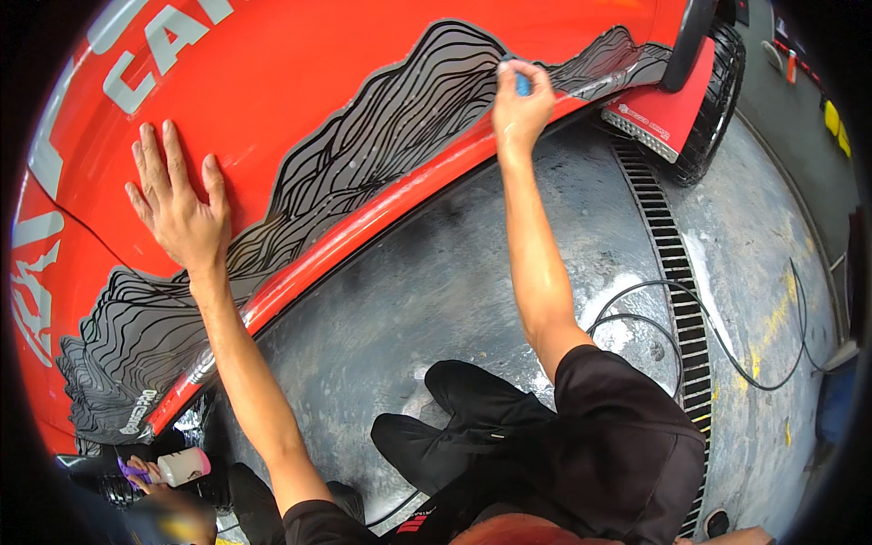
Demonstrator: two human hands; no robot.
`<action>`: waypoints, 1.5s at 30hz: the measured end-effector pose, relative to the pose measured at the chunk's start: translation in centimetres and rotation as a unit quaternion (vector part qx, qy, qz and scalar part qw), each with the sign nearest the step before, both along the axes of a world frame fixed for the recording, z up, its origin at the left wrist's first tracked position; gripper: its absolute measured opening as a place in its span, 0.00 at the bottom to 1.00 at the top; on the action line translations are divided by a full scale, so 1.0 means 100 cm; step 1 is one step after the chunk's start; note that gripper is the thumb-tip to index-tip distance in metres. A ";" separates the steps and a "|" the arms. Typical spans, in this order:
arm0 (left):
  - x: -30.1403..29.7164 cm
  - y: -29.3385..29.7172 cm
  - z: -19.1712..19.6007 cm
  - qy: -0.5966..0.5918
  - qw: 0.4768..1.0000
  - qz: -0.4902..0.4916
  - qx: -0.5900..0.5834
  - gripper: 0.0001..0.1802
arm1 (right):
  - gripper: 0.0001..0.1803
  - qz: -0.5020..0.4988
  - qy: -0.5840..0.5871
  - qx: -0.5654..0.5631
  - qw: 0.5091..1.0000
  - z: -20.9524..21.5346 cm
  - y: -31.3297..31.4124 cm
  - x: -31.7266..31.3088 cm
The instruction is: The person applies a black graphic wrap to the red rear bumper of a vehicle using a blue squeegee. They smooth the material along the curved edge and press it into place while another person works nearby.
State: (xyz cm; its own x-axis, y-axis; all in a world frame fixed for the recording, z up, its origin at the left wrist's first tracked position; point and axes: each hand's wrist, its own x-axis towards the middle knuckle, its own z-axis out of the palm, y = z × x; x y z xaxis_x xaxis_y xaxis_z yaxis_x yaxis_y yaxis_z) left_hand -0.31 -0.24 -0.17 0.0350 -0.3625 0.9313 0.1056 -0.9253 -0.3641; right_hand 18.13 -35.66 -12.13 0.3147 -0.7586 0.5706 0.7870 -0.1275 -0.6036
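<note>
Decal (400,118) with wavy black lines is already running along the red vehicle (263,86); any lifting edges are hard to judge. The right hand (524,113) is pinching a blue item (523,84) near its upper edge; the left hand (189,218) is resting, fingers spread.

Car body (291,54) red; decal (391,109) grey w/ wavy blk lines; held item (523,85) blue.
</note>
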 end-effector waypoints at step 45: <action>0.003 -0.002 0.002 -0.014 1.000 -0.011 0.013 0.33 | 0.10 -0.020 0.077 0.091 0.993 -0.021 -0.074 0.060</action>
State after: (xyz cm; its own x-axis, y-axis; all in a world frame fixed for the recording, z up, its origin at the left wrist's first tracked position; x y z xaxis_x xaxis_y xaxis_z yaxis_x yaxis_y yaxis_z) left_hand -0.01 -0.41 0.04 0.0015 -0.3878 0.9217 0.0951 -0.9175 -0.3862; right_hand 24.17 -43.10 -14.26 0.3555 -0.8579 0.3708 0.6796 -0.0351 -0.7328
